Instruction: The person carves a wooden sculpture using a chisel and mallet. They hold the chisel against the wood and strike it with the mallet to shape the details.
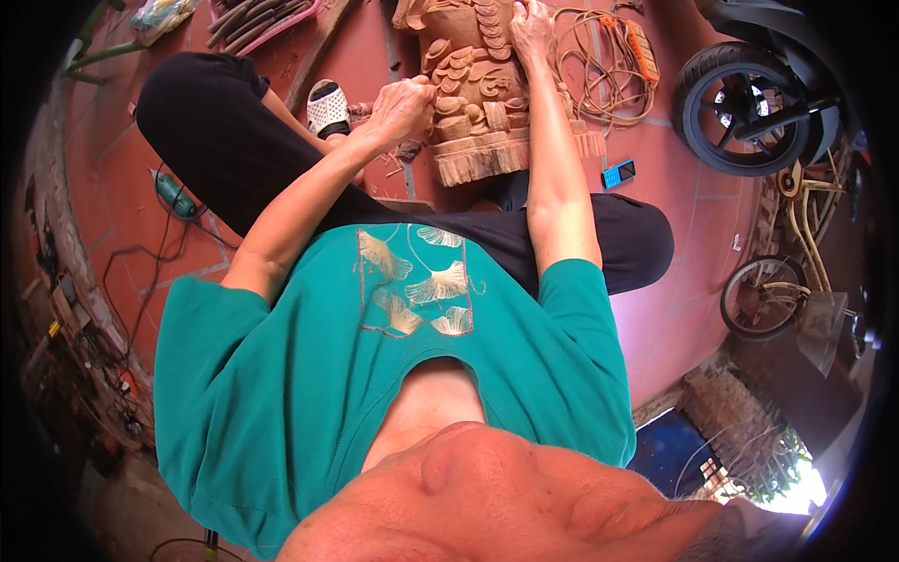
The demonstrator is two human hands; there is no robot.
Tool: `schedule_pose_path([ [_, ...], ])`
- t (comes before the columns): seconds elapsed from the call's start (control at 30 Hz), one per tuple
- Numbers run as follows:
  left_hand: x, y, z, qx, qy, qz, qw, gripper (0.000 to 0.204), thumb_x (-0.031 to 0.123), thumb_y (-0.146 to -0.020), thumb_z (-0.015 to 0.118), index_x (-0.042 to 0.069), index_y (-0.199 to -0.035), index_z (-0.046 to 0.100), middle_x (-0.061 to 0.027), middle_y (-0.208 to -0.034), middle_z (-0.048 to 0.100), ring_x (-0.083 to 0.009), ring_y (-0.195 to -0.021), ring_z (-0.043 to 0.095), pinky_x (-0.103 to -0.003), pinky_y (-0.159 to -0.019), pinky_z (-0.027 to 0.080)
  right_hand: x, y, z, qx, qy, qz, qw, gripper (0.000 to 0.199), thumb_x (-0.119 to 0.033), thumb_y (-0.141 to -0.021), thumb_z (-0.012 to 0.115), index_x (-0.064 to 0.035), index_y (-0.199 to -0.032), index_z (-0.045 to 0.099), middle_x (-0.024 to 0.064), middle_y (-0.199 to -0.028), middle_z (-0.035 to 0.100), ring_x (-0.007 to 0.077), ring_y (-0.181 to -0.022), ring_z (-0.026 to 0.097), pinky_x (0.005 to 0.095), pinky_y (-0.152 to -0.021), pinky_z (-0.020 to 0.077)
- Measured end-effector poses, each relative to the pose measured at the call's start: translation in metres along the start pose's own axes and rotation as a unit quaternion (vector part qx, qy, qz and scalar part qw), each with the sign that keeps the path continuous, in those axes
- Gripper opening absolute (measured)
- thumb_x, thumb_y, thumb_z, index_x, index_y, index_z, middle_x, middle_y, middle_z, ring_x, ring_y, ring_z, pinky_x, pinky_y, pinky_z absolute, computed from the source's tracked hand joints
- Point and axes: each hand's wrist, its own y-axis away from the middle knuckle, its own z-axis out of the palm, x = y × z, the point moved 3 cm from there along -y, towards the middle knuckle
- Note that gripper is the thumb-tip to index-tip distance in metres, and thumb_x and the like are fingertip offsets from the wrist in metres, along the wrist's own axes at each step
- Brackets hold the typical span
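Left hand point(401, 105) closed in a fist against the side of the wood carving point(478, 94), maybe around a small tool, not possible to tell. Right hand point(532, 28) pressed flat on top, fingers together, steadying. Carving on red tiled floor point(693, 215) between knees: pale brown, rounded scales, fringed base.

A floor of reddish-brown square tiles point(693, 215) fills the scene in daylight. A black motorbike wheel point(735, 108) and a cream bicycle point(796, 244) stand to the right, a coiled orange extension cord point(609, 56) lies near them, and a stone wall point(726, 412) runs below.
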Motion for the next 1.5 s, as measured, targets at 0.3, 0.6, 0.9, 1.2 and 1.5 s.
schedule_pose_path([
  [0.3, -0.007, -0.002, -0.011, -0.038, 0.011, -0.062, 0.997, 0.014, 0.009, -0.074, 0.061, 0.005, -0.081, 0.072, -0.0133, -0.085, 0.068, -0.0338, -0.079, 0.067, -0.043, -0.073, 0.054, -0.003, 0.003, -0.001, 0.001, 0.013, 0.000, 1.000, 0.021, -0.024, -0.093, 0.055, -0.0104, -0.105, 0.066, 0.0213, -0.098, 0.067, 0.0415, -0.093, 0.062, 0.0477, -0.080, 0.0489],
  [0.6, 0.003, 0.001, -0.004, -0.048, 0.040, -0.049, 0.997, 0.011, 0.009, -0.076, 0.063, 0.005, -0.081, 0.071, -0.0131, -0.084, 0.067, -0.0324, -0.082, 0.067, -0.041, -0.073, 0.052, -0.011, 0.001, -0.003, -0.005, 0.027, 0.023, 0.999, 0.023, -0.026, -0.094, 0.053, -0.0097, -0.105, 0.066, 0.0215, -0.096, 0.067, 0.0418, -0.091, 0.063, 0.0479, -0.079, 0.0491],
  [0.9, -0.006, -0.002, -0.009, -0.002, 0.057, -0.076, 0.995, 0.017, 0.009, -0.072, 0.058, 0.002, -0.079, 0.072, -0.0202, -0.082, 0.068, -0.0380, -0.080, 0.067, -0.045, -0.075, 0.054, 0.000, 0.001, 0.003, 0.005, 0.016, -0.026, 1.000, 0.023, -0.025, -0.095, 0.052, -0.0091, -0.103, 0.067, 0.0197, -0.099, 0.067, 0.0411, -0.094, 0.062, 0.0473, -0.080, 0.0485],
  [1.2, 0.003, -0.001, -0.010, -0.045, 0.145, -0.085, 0.985, 0.013, 0.010, -0.074, 0.063, 0.002, -0.081, 0.072, -0.0150, -0.083, 0.068, -0.0319, -0.077, 0.067, -0.041, -0.072, 0.053, 0.015, -0.001, 0.011, 0.022, 0.036, -0.095, 0.995, 0.022, -0.022, -0.095, 0.053, -0.0058, -0.104, 0.066, 0.0150, -0.103, 0.068, 0.0369, -0.095, 0.063, 0.0480, -0.083, 0.0471],
  [1.5, 0.028, 0.000, -0.002, 0.045, 0.072, 0.054, 0.995, 0.005, 0.007, -0.078, 0.062, 0.003, -0.080, 0.062, -0.0128, -0.086, 0.060, -0.0339, -0.079, 0.063, -0.042, -0.070, 0.052, 0.002, 0.002, 0.001, 0.015, 0.015, -0.055, 0.998, 0.022, -0.022, -0.095, 0.053, -0.0073, -0.103, 0.066, 0.0180, -0.101, 0.067, 0.0398, -0.093, 0.062, 0.0477, -0.081, 0.0481],
])
